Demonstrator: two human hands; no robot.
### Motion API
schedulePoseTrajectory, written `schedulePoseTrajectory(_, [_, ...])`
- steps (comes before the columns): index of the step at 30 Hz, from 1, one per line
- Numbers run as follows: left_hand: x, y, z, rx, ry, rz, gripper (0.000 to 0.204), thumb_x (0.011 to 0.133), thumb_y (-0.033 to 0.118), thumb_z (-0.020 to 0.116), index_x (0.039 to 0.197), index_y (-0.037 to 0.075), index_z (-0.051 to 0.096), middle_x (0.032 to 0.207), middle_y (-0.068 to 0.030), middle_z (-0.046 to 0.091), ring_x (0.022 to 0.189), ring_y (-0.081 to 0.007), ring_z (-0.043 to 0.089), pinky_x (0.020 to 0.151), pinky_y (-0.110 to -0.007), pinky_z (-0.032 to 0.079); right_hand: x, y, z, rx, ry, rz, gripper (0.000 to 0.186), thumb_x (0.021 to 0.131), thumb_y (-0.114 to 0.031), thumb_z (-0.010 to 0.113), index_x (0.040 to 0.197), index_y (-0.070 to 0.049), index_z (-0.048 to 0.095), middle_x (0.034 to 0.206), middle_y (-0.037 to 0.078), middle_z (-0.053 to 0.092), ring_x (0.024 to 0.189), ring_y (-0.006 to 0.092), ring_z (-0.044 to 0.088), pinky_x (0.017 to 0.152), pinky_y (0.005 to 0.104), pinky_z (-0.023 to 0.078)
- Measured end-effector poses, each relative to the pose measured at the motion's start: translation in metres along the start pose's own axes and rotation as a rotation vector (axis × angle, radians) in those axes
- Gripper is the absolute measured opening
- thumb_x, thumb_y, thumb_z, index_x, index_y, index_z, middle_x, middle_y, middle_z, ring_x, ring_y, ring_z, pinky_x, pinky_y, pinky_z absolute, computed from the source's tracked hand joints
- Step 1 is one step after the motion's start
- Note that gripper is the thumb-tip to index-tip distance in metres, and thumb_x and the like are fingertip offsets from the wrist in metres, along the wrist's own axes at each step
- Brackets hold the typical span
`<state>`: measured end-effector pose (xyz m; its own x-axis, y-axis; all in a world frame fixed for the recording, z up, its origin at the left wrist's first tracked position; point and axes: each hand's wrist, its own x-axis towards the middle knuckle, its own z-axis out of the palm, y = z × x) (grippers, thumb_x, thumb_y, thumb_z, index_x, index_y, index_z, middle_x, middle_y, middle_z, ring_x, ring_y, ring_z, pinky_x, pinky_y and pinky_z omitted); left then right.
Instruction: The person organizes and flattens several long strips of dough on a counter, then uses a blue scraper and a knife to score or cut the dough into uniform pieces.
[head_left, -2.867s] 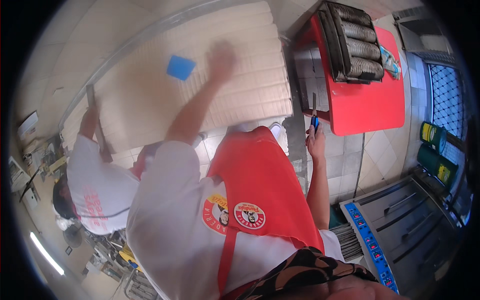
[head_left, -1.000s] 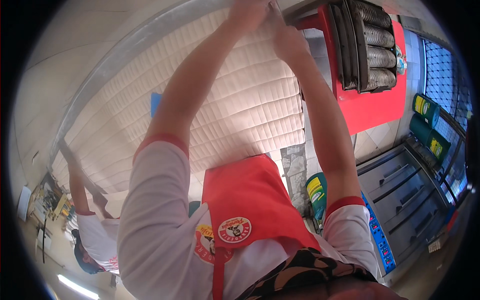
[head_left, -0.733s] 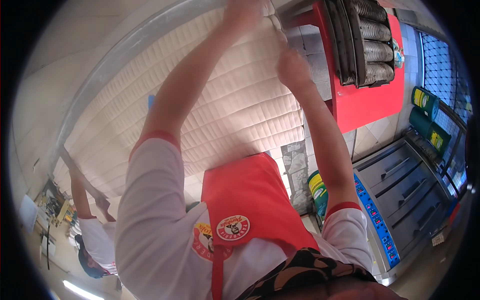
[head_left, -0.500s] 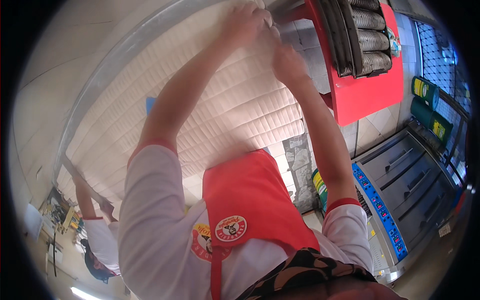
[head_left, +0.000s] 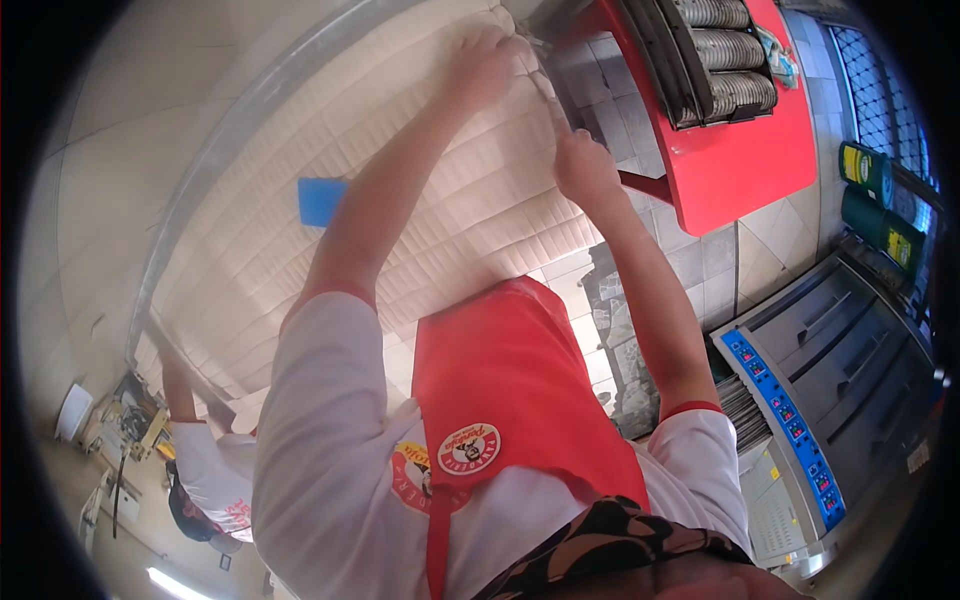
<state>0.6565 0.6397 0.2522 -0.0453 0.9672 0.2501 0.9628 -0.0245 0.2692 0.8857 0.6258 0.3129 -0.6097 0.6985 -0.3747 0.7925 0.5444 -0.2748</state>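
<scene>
A cream quilted mattress (head_left: 420, 230) fills the upper middle of the view. My left hand (head_left: 488, 62) rests at its far right corner, fingers curled over the edge. My right hand (head_left: 583, 168) is lower on the same right edge, closed around the thin edge strip (head_left: 548, 95) that runs between both hands. A small blue rectangle (head_left: 320, 201) lies on the mattress to the left of my left forearm. I wear a red apron (head_left: 510, 390) over a white shirt.
A red table (head_left: 735, 160) with a black tray of metal coils (head_left: 715, 55) stands right of the mattress. A grey machine with a blue button panel (head_left: 790, 420) is at lower right. Another person (head_left: 205, 470) holds the mattress's far left end.
Earlier my left hand lay flat near the blue rectangle and my right hung low with a blue tool. Both hands rose to the mattress corner; the right has since slid down the edge.
</scene>
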Motion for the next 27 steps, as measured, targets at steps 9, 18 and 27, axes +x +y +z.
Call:
schedulePoseTrajectory(9, [-0.027, 0.018, 0.018, -0.018, -0.005, 0.051, 0.036, 0.086, 0.018, 0.07, 0.121, 0.027, 0.07, 0.119, -0.0018, 0.061, 0.116, -0.0267, 0.057, 0.096, -0.046, 0.042, 0.01, -0.004, 0.027, 0.048, -0.023, 0.05, 0.066, 0.098, -0.011, 0.049, 0.161, -0.007, 0.03, 0.108, 0.029, 0.067, 0.091, 0.0443, 0.074, 0.079, 0.0522, 0.062])
schedulePoseTrajectory(18, [-0.049, 0.024, 0.038, -0.057, -0.141, 0.069, 0.035, 0.087, 0.021, 0.071, 0.121, 0.031, 0.07, 0.12, -0.0026, 0.059, 0.118, -0.0267, 0.055, 0.098, -0.048, 0.04, 0.004, -0.009, 0.049, 0.125, 0.022, 0.072, 0.069, 0.098, -0.01, 0.05, 0.163, -0.007, 0.029, 0.109, 0.028, 0.068, 0.092, 0.0431, 0.074, 0.078, 0.0513, 0.062])
schedulePoseTrajectory(27, [-0.063, 0.027, 0.046, 0.055, -0.107, 0.085, 0.035, 0.089, 0.02, 0.07, 0.122, 0.031, 0.07, 0.12, -0.0032, 0.06, 0.118, -0.0272, 0.056, 0.099, -0.048, 0.041, -0.029, -0.002, 0.067, 0.131, -0.016, 0.086, 0.06, 0.096, -0.008, 0.052, 0.154, -0.005, 0.038, 0.107, 0.028, 0.066, 0.092, 0.0443, 0.074, 0.078, 0.0531, 0.062])
